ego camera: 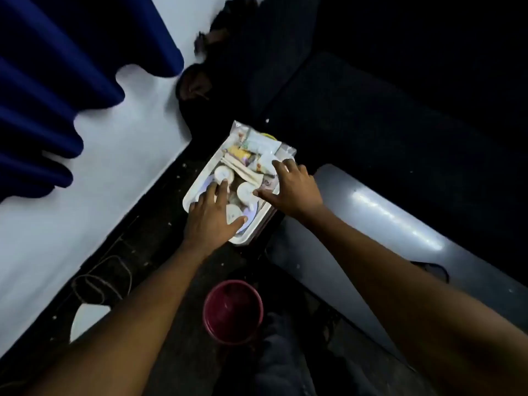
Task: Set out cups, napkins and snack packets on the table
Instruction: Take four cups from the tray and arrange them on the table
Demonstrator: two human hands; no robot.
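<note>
This looks like a plain room in a home or modest lodging, dimly lit (much of the right side is too dark to read). A blue curtain point(57, 81) hangs in folds against a bare white wall point(114, 167), which meets a dark floor point(160, 221) flecked with pale specks. A loose cable point(100, 281) lies coiled on the floor near the wall, and a maroon bucket point(233, 308) stands upright on it. Nearby runs a grey rounded surface point(385, 224); whether table or seat I cannot tell. A white tray point(188, 201) holds small cups point(224, 173) and snack packets point(251, 142), ordinary household fare.
</note>
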